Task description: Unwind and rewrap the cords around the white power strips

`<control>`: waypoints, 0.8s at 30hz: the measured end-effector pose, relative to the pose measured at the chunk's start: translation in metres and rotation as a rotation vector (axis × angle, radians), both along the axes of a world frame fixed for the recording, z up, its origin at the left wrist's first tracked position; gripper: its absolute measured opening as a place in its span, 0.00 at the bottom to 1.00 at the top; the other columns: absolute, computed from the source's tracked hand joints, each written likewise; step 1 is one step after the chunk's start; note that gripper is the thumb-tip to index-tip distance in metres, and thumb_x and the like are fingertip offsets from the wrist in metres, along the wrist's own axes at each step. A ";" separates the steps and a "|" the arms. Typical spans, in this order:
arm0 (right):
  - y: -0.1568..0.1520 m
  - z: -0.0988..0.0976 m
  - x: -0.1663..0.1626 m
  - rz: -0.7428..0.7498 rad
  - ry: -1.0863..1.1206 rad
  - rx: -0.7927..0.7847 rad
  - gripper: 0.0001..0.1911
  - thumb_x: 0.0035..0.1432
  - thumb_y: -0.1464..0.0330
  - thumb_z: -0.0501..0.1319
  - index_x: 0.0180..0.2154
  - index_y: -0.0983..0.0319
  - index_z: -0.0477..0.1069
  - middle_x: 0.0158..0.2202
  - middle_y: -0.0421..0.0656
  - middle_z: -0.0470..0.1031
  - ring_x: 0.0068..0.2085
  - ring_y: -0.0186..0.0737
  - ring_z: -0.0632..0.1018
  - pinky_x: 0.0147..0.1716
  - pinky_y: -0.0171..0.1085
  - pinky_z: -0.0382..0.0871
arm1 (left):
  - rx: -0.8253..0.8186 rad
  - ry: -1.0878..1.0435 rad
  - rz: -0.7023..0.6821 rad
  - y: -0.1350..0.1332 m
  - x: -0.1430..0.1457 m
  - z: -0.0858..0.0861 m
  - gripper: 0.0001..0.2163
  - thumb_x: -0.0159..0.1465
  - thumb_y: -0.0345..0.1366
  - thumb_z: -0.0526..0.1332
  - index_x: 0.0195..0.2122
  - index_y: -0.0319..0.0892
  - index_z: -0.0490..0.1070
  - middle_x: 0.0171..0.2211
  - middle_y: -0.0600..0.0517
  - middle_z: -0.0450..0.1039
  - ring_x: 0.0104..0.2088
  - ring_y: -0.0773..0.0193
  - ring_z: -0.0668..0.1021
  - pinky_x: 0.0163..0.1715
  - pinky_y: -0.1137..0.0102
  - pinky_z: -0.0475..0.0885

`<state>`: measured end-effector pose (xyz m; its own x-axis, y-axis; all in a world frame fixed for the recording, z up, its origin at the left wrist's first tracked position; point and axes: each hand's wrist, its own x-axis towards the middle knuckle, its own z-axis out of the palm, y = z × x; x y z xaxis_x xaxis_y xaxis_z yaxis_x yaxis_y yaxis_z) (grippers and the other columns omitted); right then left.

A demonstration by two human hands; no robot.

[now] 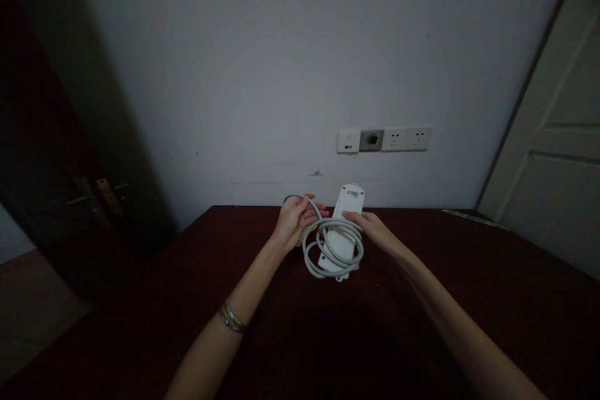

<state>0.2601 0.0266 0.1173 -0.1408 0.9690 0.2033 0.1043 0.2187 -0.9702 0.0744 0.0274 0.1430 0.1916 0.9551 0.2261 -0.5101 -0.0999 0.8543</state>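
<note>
A white power strip (350, 200) is held up and tilted above the dark red table, its plain side with a small label turned to me. My right hand (368, 225) grips its right edge, the thumb lying across the face. The strip's grey cable (309, 262) hangs in several loose loops over its lower half. My left hand (299, 217), with a bracelet on the wrist, pinches a length of this cable between thumb and fingers, left of the strip. The cable's end behind the left hand is hidden.
The dark red tabletop (187, 325) reaches back to a pale wall. On the wall are socket plates (405, 139) and a grey plate (371, 140). A flat strip-like thing (473, 218) lies at the table's back right. A dark door with a handle (77, 200) stands left, a pale door (562, 137) right.
</note>
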 end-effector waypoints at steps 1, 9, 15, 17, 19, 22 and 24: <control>0.000 0.000 -0.001 0.028 -0.009 -0.002 0.18 0.49 0.57 0.60 0.30 0.67 0.76 0.27 0.46 0.76 0.30 0.41 0.74 0.30 0.37 0.67 | 0.021 0.009 0.029 0.001 -0.001 0.000 0.05 0.61 0.32 0.57 0.37 0.36 0.64 0.27 0.46 0.74 0.25 0.63 0.78 0.26 0.71 0.74; -0.021 0.011 -0.012 0.185 -0.016 0.052 0.18 0.48 0.57 0.60 0.31 0.65 0.77 0.31 0.44 0.78 0.35 0.44 0.75 0.37 0.39 0.67 | 0.203 -0.060 0.266 0.001 -0.010 0.013 0.08 0.59 0.37 0.59 0.35 0.40 0.62 0.22 0.54 0.69 0.20 0.68 0.74 0.21 0.72 0.73; -0.034 0.020 -0.020 0.260 -0.008 0.081 0.18 0.47 0.58 0.60 0.33 0.66 0.77 0.30 0.44 0.77 0.34 0.43 0.75 0.36 0.40 0.67 | 0.194 -0.148 0.446 -0.002 -0.018 0.022 0.08 0.58 0.38 0.60 0.35 0.40 0.63 0.22 0.55 0.67 0.19 0.71 0.72 0.20 0.75 0.71; -0.038 0.022 -0.022 0.296 0.005 0.106 0.18 0.48 0.59 0.60 0.35 0.66 0.77 0.31 0.45 0.77 0.34 0.43 0.75 0.36 0.40 0.67 | 0.181 -0.181 0.501 -0.004 -0.021 0.025 0.08 0.59 0.37 0.59 0.34 0.40 0.63 0.22 0.56 0.67 0.19 0.71 0.72 0.20 0.75 0.71; -0.041 0.024 -0.024 0.324 0.011 0.141 0.17 0.50 0.60 0.60 0.35 0.65 0.77 0.32 0.45 0.77 0.35 0.43 0.75 0.37 0.40 0.67 | 0.181 -0.205 0.541 -0.005 -0.022 0.028 0.07 0.59 0.37 0.58 0.34 0.40 0.63 0.22 0.56 0.67 0.19 0.72 0.71 0.21 0.74 0.71; -0.044 0.028 -0.026 0.343 0.012 0.164 0.15 0.50 0.61 0.60 0.35 0.65 0.77 0.31 0.45 0.77 0.35 0.42 0.74 0.37 0.40 0.67 | 0.186 -0.220 0.571 -0.004 -0.024 0.031 0.05 0.61 0.35 0.57 0.34 0.40 0.63 0.22 0.55 0.67 0.19 0.72 0.71 0.23 0.73 0.72; -0.047 0.031 -0.026 0.337 0.012 0.153 0.15 0.50 0.60 0.60 0.34 0.65 0.76 0.31 0.44 0.76 0.34 0.41 0.74 0.35 0.39 0.67 | 0.177 -0.220 0.574 0.000 -0.029 0.033 0.04 0.61 0.34 0.56 0.34 0.40 0.63 0.22 0.55 0.67 0.19 0.72 0.71 0.25 0.71 0.72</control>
<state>0.2345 -0.0201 0.1479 -0.4437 0.8268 0.3459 -0.0097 0.3815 -0.9243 0.0456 0.0274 0.1758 -0.4081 0.8364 0.3661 -0.4947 -0.5396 0.6813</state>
